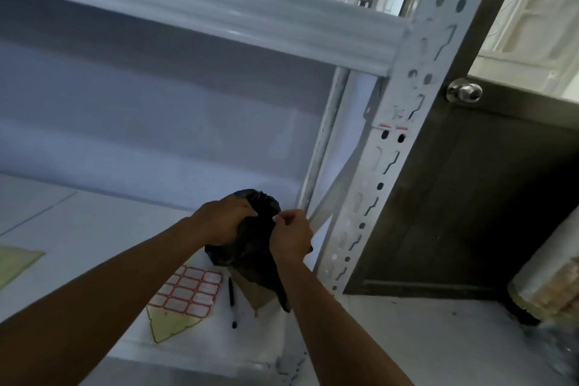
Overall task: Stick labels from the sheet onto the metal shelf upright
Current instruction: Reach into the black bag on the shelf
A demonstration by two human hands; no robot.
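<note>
Both hands are busy at a crumpled black plastic bag (250,247) that sits on the white metal shelf board (94,229). The left hand (225,222) curls over the bag's top and grips it, probably to keep the mouth steady. The right hand (291,235) pinches thumb to fingertip at that mouth, with a small pale scrap (275,217) showing there. Whether that is a label or peeled waste I cannot tell. The sheet of white, red-bordered labels (191,291) lies flat on the shelf board just in front of the bag, held by neither hand, on a yellow-green triangular paper (169,327). A slim black pen (232,301) lies just beside it. The perforated white metal upright (404,94) stands to the right of the hands, and two red-edged labels (393,127) are stuck on it higher up. A dark brown door (470,197) with a round steel knob (465,92) stands behind it. The bag sits between the sheet and the upright, so a reach for the next label would likely pass round it.
</note>
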